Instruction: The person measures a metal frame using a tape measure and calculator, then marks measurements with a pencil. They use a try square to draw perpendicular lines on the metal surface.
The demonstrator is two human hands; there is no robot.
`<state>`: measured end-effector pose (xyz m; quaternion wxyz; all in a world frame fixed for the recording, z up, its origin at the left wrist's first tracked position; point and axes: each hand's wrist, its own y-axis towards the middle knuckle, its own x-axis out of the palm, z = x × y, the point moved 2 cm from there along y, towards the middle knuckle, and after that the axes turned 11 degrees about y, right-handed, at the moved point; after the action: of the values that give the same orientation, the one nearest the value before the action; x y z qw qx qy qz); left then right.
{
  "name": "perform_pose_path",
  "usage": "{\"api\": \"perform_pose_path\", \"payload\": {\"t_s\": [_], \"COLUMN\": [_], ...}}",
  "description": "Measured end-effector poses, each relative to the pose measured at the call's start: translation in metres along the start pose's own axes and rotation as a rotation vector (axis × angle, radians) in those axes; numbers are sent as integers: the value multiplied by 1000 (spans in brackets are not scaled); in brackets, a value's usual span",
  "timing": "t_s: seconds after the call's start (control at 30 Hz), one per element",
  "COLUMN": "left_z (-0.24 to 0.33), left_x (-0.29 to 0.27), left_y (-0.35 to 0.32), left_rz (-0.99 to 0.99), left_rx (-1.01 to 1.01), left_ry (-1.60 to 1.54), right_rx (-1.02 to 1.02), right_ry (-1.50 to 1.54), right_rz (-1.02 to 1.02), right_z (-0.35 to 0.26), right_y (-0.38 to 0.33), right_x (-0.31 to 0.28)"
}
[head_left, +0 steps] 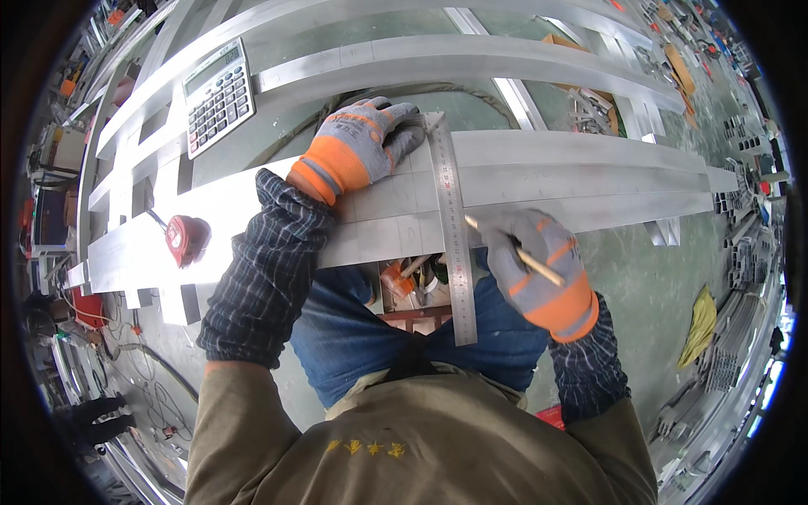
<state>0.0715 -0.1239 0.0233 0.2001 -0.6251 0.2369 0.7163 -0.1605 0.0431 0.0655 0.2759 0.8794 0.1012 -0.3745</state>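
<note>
My left hand (358,147), in a grey and orange work glove, presses with bent fingers on the far end of a steel ruler (454,244). Its blade lies crosswise over several long aluminium bars (572,181), and the near end overhangs my lap. Whether a second leg makes it a square is hidden under the glove. To the right of the blade, my right hand (539,269) in a matching glove closes on a pencil (539,268). The pencil's tip sits close to the ruler's edge, over the nearest bar's front side.
A red tape measure (186,240) lies on the bars at left. Farther off, a calculator (219,97) rests on the aluminium frame (353,63). Below the bars, a container with tools (414,282) stands between my knees. Cables (156,379) run over the floor at left; a yellow cloth (699,326) lies at right.
</note>
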Motion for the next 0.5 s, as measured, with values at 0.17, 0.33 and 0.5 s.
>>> {"api": "perform_pose_path", "payload": {"t_s": [0.17, 0.33, 0.5], "left_z": [-1, 3, -1], "left_x": [0, -4, 3], "left_y": [-4, -5, -7], "left_rz": [94, 81, 142], "left_rx": [17, -3, 37], "left_ry": [7, 25, 0], "right_rx": [54, 236, 342], "right_ry": [144, 312, 519], "right_rz": [-145, 8, 164], "right_z": [-22, -38, -21], "right_y": [-33, -36, -45], "right_x": [-10, -33, -18]}}
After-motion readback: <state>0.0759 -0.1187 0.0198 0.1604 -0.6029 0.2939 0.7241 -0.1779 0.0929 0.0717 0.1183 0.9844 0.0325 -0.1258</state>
